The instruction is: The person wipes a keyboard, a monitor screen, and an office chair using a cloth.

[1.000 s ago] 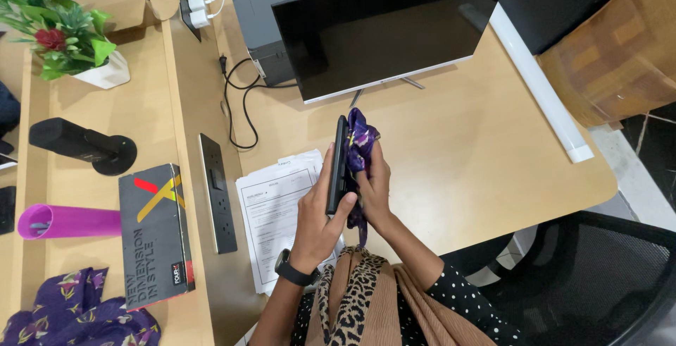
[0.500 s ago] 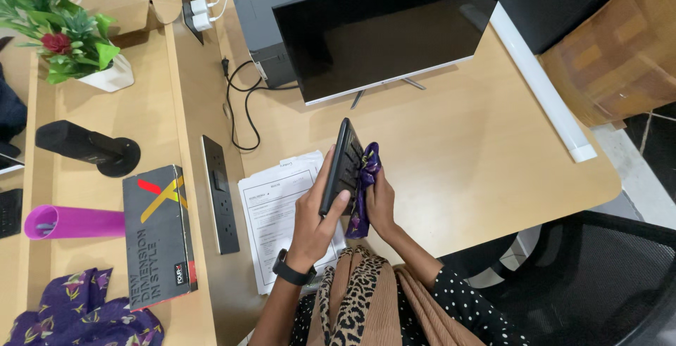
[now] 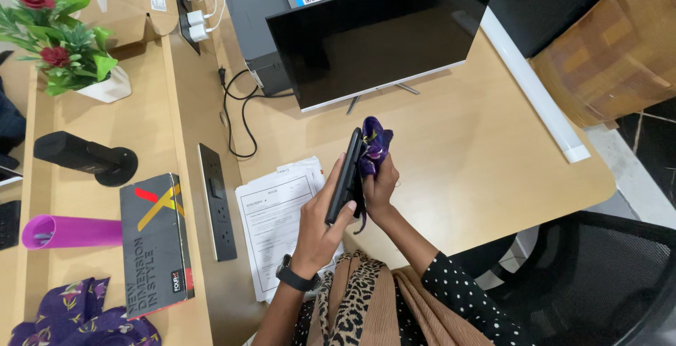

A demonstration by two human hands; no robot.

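**Inspector:** State of the hands at centre frame?

**Assistant:** The left hand (image 3: 318,227) was clamped on a flat black device (image 3: 346,177), thumb on its near edge, holding it edge-on and tilted above the desk (image 3: 465,156). The right hand (image 3: 380,187) was closed on a bunched purple cloth (image 3: 374,145), pressed against the device's right face near the top end. The hands were close together, meeting at the device.

**Inspector:** What had changed?

**Assistant:** Half a second before, the cloth sat lower, by the device's middle, and the keyed face was turned more toward the camera. A second before, the cloth was again at the top. So the cloth had travelled down and back up the face: in my judgement, a wiping stroke repeated, with the work under way rather than finished.

**Inspector:** Surroundings?

**Assistant:** A monitor (image 3: 380,32) stood above the hands. Papers (image 3: 271,223) lay just left of them, a socket strip (image 3: 215,201) beyond. A second purple cloth (image 3: 70,318) lay at lower left, well apart.
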